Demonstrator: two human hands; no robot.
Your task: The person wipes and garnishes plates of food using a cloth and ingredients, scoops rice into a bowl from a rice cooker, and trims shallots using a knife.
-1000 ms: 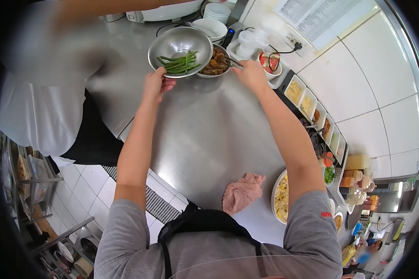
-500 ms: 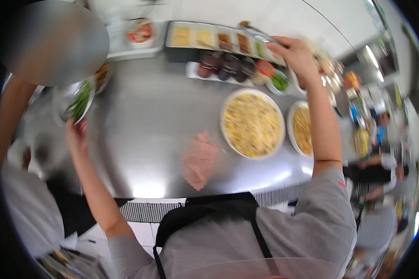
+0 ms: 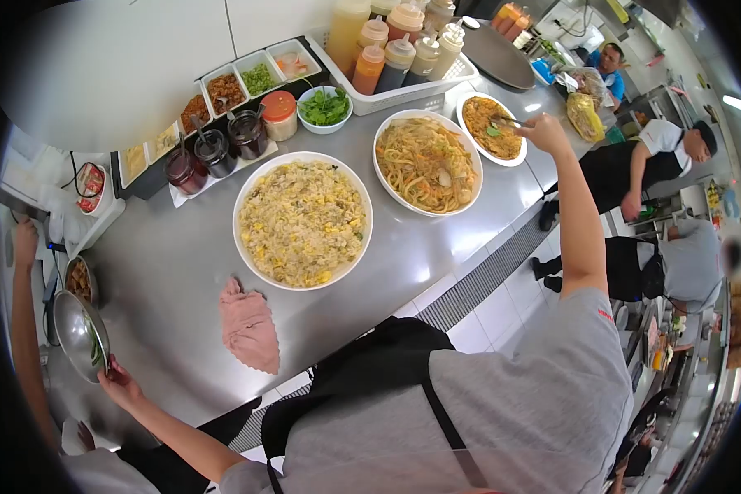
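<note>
My left hand (image 3: 119, 384) grips the rim of a metal bowl (image 3: 70, 329), which is tilted and has long green vegetable pieces (image 3: 95, 342) inside. My right hand (image 3: 545, 134), stretched far to the right, is closed on slim metal tongs (image 3: 512, 123). Their tips are over an oval plate of orange-brown fried rice (image 3: 479, 115), beside a small green leaf (image 3: 493, 131); I cannot tell whether they touch it. Nearer me are a plate of noodles (image 3: 424, 165) and a large round plate of egg fried rice (image 3: 303, 222). A crumpled pink cloth (image 3: 249, 328) lies on the steel counter.
Sauce jars (image 3: 215, 152), a bowl of green herbs (image 3: 324, 108) and topping tubs (image 3: 225, 90) line the back. Squeeze bottles (image 3: 398, 62) stand in a white basket (image 3: 457, 81). A co-worker's arm (image 3: 26, 313) is at left; other people stand at right.
The view has swung to the right. My right hand has moved from above the topping tubs to the orange-brown rice, still with the tongs. My left hand keeps hold of the bowl.
</note>
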